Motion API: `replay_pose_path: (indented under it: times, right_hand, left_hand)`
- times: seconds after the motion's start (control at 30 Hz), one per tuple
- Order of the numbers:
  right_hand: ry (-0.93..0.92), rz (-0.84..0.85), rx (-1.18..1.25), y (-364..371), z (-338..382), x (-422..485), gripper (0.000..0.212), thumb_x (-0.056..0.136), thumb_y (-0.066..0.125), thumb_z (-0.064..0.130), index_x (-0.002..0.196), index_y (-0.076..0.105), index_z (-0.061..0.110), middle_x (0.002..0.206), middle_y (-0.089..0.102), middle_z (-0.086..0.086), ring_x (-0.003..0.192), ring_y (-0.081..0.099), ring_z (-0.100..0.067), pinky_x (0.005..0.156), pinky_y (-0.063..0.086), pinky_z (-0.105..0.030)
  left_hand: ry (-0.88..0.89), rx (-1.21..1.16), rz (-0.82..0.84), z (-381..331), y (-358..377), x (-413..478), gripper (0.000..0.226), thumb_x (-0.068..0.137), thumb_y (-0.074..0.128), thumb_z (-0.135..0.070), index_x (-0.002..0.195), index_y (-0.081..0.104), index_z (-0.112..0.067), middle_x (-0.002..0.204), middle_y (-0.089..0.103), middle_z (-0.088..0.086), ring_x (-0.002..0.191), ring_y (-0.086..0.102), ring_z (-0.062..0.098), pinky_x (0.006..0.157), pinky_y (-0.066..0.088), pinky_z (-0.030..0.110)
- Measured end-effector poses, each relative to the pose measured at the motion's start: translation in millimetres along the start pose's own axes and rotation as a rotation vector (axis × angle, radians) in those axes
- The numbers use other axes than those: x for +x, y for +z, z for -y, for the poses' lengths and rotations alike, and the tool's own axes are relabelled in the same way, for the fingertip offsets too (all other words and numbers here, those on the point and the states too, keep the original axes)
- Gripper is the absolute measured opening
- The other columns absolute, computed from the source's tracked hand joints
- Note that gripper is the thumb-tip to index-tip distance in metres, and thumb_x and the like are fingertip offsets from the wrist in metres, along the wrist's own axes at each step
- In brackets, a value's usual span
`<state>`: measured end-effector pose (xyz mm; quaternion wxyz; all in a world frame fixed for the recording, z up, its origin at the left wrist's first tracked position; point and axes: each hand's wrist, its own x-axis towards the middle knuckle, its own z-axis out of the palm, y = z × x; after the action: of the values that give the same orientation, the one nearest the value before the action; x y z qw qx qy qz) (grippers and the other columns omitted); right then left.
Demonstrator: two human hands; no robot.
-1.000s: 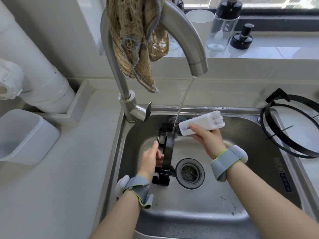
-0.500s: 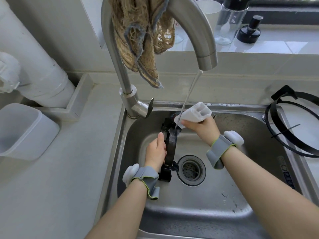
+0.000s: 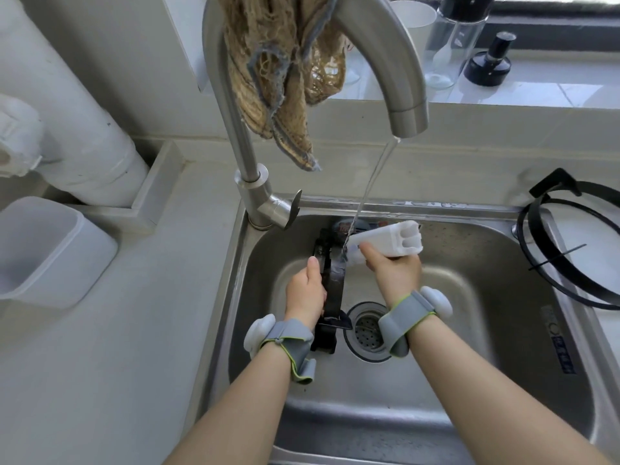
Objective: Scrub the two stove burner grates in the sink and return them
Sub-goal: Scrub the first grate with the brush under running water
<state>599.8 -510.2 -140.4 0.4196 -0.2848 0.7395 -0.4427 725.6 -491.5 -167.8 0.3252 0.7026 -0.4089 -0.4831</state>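
A black burner grate [image 3: 333, 290] stands on edge in the steel sink [image 3: 503, 330], under a thin stream of water from the tap [image 3: 402, 105]. My left hand [image 3: 307, 290] grips the grate on its left side, thumb pointing up along it. My right hand [image 3: 396, 270] holds a white brush handle [image 3: 389, 243], its head pressed against the upper part of the grate. The brush head is mostly hidden behind the grate. The second black grate [image 3: 570, 250] lies on the counter at the sink's right edge.
A brown mesh cloth [image 3: 285, 78] hangs over the tap's neck. The sink drain strainer [image 3: 367, 330] sits just right of the grate. A white plastic bin [image 3: 43, 250] stands on the left counter. A cup and dark-capped bottles [image 3: 469, 45] line the windowsill behind.
My right hand has shifted the brush along the grate's top, tilting the handle; the view has moved in closer. My left hand keeps its grip on the grate.
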Motion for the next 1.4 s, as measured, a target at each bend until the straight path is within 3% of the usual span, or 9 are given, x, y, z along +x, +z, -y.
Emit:
replay_pose_path:
  times: [0.13, 0.27, 0.6, 0.73, 0.87, 1.1, 1.2, 1.3, 1.4]
  right_hand:
    - [0.004, -0.023, 0.045, -0.9, -0.4, 0.8, 0.015, 0.071, 0.077, 0.021, 0.075, 0.063, 0.016, 0.070, 0.063, 0.004, 0.067, 0.060, -0.011, 0.064, 0.045, -0.023]
    - [0.059, 0.023, 0.064, -2.9, -13.8, -9.2, 0.018, 0.072, 0.077, 0.018, 0.078, 0.061, 0.015, 0.076, 0.062, -0.002, 0.080, 0.061, -0.021, 0.076, 0.051, -0.034]
    - [-0.081, 0.149, -0.072, -18.8, 5.3, 5.1, 0.024, 0.074, 0.077, 0.015, 0.069, 0.056, 0.025, 0.073, 0.059, 0.010, 0.080, 0.058, -0.016, 0.071, 0.045, -0.028]
    - [-0.311, 0.219, -0.241, -16.2, 25.9, 20.9, 0.015, 0.072, 0.077, 0.016, 0.082, 0.065, 0.019, 0.080, 0.062, 0.007, 0.080, 0.058, -0.011, 0.066, 0.044, -0.018]
    - [-0.513, 0.448, -0.705, 5.1, 44.0, 18.4, 0.013, 0.075, 0.069, 0.028, 0.080, 0.059, 0.024, 0.083, 0.064, 0.000, 0.085, 0.061, -0.019, 0.076, 0.048, -0.031]
    - [-0.397, 0.527, -0.886, -15.4, 73.2, 41.2, 0.026, 0.069, 0.075, 0.020, 0.090, 0.067, 0.008, 0.095, 0.067, -0.009, 0.092, 0.062, -0.026, 0.082, 0.052, -0.038]
    - [-0.472, 0.601, -0.885, -5.8, 72.8, 30.2, 0.014, 0.071, 0.072, 0.018, 0.073, 0.059, 0.024, 0.083, 0.064, 0.001, 0.086, 0.059, -0.019, 0.073, 0.047, -0.028]
    - [-0.535, 0.682, -0.832, 4.9, 76.5, 19.6, 0.030, 0.073, 0.067, 0.014, 0.060, 0.049, 0.035, 0.067, 0.056, 0.016, 0.076, 0.054, -0.012, 0.068, 0.043, -0.024]
    - [-0.462, 0.706, -0.929, 1.3, 85.7, 33.7, 0.015, 0.073, 0.071, 0.014, 0.078, 0.064, 0.026, 0.084, 0.064, 0.001, 0.084, 0.058, -0.019, 0.074, 0.047, -0.028]
  left_hand:
    - [0.009, 0.023, -0.012, 0.4, 2.4, -0.6, 0.059, 0.101, 0.025, -0.036, 0.049, 0.039, -0.014, 0.037, 0.040, -0.005, 0.035, 0.039, 0.012, 0.036, 0.033, 0.017]
    - [0.002, 0.011, -0.003, -0.8, 1.8, 1.1, 0.058, 0.101, 0.025, -0.036, 0.049, 0.039, -0.015, 0.043, 0.042, -0.003, 0.039, 0.040, 0.016, 0.046, 0.033, 0.024]
    - [-0.001, 0.051, 0.021, -1.1, -0.5, 2.3, 0.058, 0.101, 0.026, -0.037, 0.050, 0.040, -0.013, 0.042, 0.043, -0.001, 0.037, 0.040, 0.016, 0.041, 0.033, 0.022]
    - [0.030, 0.084, 0.047, 3.6, 1.0, -5.0, 0.057, 0.101, 0.025, -0.037, 0.052, 0.040, -0.012, 0.047, 0.046, 0.003, 0.042, 0.044, 0.019, 0.039, 0.036, 0.018]
    - [0.054, 0.127, 0.094, -0.3, 2.5, -7.3, 0.054, 0.103, 0.024, -0.031, 0.053, 0.037, -0.014, 0.065, 0.052, 0.019, 0.070, 0.052, 0.030, 0.068, 0.037, 0.034]
    - [0.063, 0.143, 0.087, -3.3, -8.8, -1.5, 0.056, 0.103, 0.021, -0.030, 0.053, 0.039, -0.012, 0.068, 0.055, 0.024, 0.083, 0.060, 0.040, 0.077, 0.043, 0.039]
    - [0.060, 0.162, 0.139, -5.2, -1.9, -3.6, 0.053, 0.103, 0.023, -0.030, 0.056, 0.038, -0.012, 0.067, 0.054, 0.017, 0.079, 0.056, 0.035, 0.071, 0.037, 0.034]
    - [0.085, 0.201, 0.173, -4.0, 4.2, -6.2, 0.054, 0.102, 0.026, -0.035, 0.053, 0.038, -0.016, 0.059, 0.049, 0.008, 0.071, 0.051, 0.027, 0.066, 0.033, 0.030]
    - [0.102, 0.197, 0.146, -0.9, -1.0, -5.8, 0.053, 0.102, 0.026, -0.033, 0.053, 0.037, -0.016, 0.068, 0.055, 0.019, 0.073, 0.052, 0.029, 0.065, 0.030, 0.029]
